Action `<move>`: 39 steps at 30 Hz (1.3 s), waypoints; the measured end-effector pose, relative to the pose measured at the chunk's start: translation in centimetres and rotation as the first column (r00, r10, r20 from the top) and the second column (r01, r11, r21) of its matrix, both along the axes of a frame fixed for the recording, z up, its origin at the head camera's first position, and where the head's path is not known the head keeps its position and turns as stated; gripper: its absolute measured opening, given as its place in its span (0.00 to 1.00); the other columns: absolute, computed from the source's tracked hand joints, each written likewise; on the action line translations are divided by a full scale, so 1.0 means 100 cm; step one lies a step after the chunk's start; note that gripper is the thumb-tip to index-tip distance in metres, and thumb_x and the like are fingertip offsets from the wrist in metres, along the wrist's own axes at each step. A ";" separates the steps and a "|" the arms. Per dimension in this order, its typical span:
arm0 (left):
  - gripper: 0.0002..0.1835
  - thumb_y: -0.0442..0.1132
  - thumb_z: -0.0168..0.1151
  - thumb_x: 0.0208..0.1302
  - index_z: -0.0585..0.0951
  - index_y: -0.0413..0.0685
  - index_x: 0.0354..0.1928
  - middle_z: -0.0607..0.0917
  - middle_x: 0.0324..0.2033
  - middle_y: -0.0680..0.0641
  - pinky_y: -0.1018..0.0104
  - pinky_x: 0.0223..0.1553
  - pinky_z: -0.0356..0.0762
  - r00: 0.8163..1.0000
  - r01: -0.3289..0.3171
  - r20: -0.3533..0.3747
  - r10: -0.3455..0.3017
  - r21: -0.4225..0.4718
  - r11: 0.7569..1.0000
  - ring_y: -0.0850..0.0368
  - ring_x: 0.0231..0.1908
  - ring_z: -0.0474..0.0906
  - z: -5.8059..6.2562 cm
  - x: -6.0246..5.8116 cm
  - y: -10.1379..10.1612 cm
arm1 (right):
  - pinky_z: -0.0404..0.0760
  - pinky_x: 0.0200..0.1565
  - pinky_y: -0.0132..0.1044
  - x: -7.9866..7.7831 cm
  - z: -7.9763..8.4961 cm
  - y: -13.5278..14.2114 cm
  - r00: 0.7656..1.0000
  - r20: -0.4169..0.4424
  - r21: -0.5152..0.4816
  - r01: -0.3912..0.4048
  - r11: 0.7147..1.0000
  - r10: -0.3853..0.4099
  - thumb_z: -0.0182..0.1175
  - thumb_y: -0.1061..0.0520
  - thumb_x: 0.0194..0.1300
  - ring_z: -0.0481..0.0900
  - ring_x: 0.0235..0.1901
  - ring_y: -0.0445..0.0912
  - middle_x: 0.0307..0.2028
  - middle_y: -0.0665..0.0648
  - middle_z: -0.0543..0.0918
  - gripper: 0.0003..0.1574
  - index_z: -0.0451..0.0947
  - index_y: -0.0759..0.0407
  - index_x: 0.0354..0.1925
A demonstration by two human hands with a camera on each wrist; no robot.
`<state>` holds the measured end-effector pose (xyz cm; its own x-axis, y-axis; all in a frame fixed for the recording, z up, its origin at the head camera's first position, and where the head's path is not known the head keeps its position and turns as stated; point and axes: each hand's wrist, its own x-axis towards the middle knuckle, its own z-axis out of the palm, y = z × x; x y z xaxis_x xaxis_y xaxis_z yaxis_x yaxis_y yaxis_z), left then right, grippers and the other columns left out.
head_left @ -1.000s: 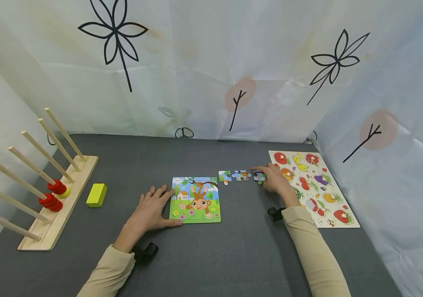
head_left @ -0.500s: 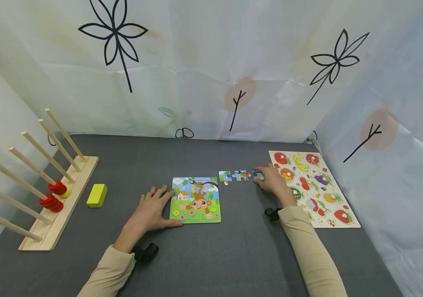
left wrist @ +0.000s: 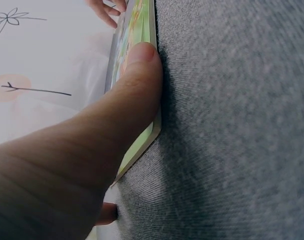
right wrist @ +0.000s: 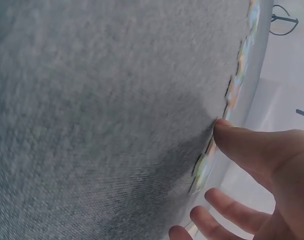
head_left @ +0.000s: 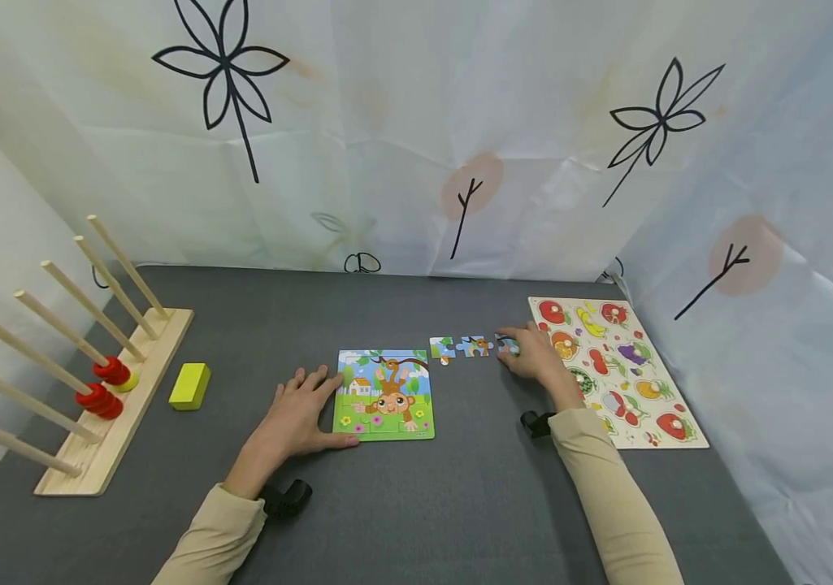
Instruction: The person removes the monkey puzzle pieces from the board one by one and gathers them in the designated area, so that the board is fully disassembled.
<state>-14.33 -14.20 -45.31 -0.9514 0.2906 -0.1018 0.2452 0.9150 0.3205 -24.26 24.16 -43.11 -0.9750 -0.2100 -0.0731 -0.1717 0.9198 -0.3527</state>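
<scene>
Square green-and-blue monkey jigsaw board [head_left: 385, 398] lies flat on the dark grey cloth-covered table [head_left: 453, 512]; I judge it light and stiff, best taken by its rim; the bare left hand [head_left: 299, 412] is at its left side, fingers spread, thumb resting on the near rim, without closing around it. Beside and beyond the board's far right corner lie three small printed jigsaw pieces [head_left: 475, 347] in a row; they are probably very light, a little slippery and easily pushed astray; two opposite edges should give a good hold, the thin knobs being perhaps the weak places. The bare right hand [head_left: 533, 357] has its thumb and forefinger at the piece farthest from the board, covering part of it; whether it truly pinches, I cannot tell. Left of the board are a yellow rectangular block [head_left: 190, 386] and, farther out, a pale wooden peg rack [head_left: 134, 402]; right of the board lies a cream fruit-picture board [head_left: 617, 370], just beside the right hand and narrowing its room; behind all hangs a white printed curtain [head_left: 401, 122].
</scene>
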 end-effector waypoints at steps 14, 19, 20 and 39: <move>0.57 0.68 0.77 0.49 0.68 0.44 0.75 0.66 0.74 0.30 0.21 0.65 0.60 1.000 -0.001 0.001 0.001 0.002 1.000 0.21 0.73 0.59 0.000 -0.001 -0.002 | 0.75 0.52 0.61 0.013 0.009 -0.036 0.998 -0.053 -0.131 0.026 0.991 -0.033 0.64 0.54 0.71 0.72 0.56 0.67 0.62 0.74 0.73 0.29 0.76 0.61 0.67; 0.57 0.68 0.76 0.48 0.68 0.43 0.75 0.66 0.74 0.30 0.21 0.65 0.61 1.000 0.002 0.003 -0.002 0.001 1.000 0.21 0.73 0.59 -0.001 -0.001 -0.003 | 0.77 0.53 0.64 0.020 0.014 -0.055 0.999 -0.043 -0.166 0.017 0.986 -0.025 0.63 0.53 0.72 0.71 0.61 0.68 0.65 0.72 0.72 0.29 0.76 0.58 0.68; 0.57 0.68 0.76 0.48 0.68 0.43 0.75 0.66 0.74 0.30 0.21 0.65 0.61 1.000 0.003 0.002 -0.003 0.000 1.000 0.21 0.73 0.59 -0.001 -0.001 -0.003 | 0.77 0.52 0.63 0.021 0.015 -0.059 0.999 -0.045 -0.171 0.008 0.985 -0.016 0.63 0.54 0.72 0.71 0.60 0.68 0.64 0.72 0.73 0.29 0.76 0.58 0.68; 0.57 0.68 0.76 0.49 0.67 0.45 0.76 0.66 0.74 0.31 0.20 0.65 0.59 1.000 0.015 0.010 -0.015 0.021 1.000 0.21 0.73 0.58 -0.002 -0.002 -0.005 | 0.76 0.43 0.50 0.046 0.021 -0.126 0.986 -0.065 -0.262 -0.165 0.951 0.153 0.66 0.54 0.70 0.74 0.51 0.60 0.59 0.69 0.77 0.30 0.76 0.57 0.68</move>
<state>-14.54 -14.71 -45.48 -0.9458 0.3071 -0.1053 0.2555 0.9043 0.3419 -19.68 11.54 -40.99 -0.9283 -0.3687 0.0483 -0.3288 0.7533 -0.5695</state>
